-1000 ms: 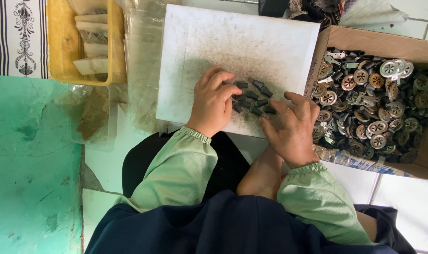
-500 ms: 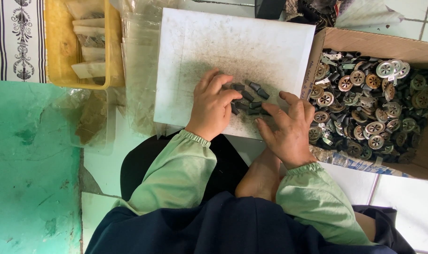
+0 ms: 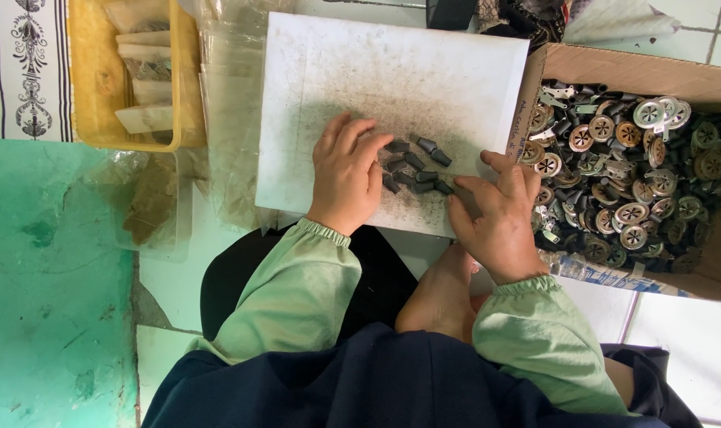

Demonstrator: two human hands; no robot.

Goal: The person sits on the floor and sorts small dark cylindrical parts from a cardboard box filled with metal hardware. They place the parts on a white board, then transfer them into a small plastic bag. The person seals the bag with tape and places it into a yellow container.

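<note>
A white, smudged board (image 3: pixel 392 71) lies in front of me. On its near part sits a small cluster of dark grey, short cylindrical pieces (image 3: pixel 416 164). My left hand (image 3: pixel 346 170) lies palm down on the board just left of the cluster, fingertips touching the leftmost pieces. My right hand (image 3: pixel 497 214) rests at the board's right near corner, fingers spread, its fingertips against the cluster's right side. Neither hand grips anything that I can see. Both arms wear light green sleeves.
A cardboard box (image 3: pixel 638 67) at the right holds several round metal discs and dark small parts. A yellow plastic basket (image 3: pixel 83 87) with packets stands at the upper left, beside clear plastic bags (image 3: pixel 230 119). A green floor patch (image 3: pixel 51 285) lies left. My bare foot (image 3: pixel 440 297) is below the board.
Both hands have shifted slightly on the board around the dark pieces; the cluster looks a little more gathered between the fingertips.
</note>
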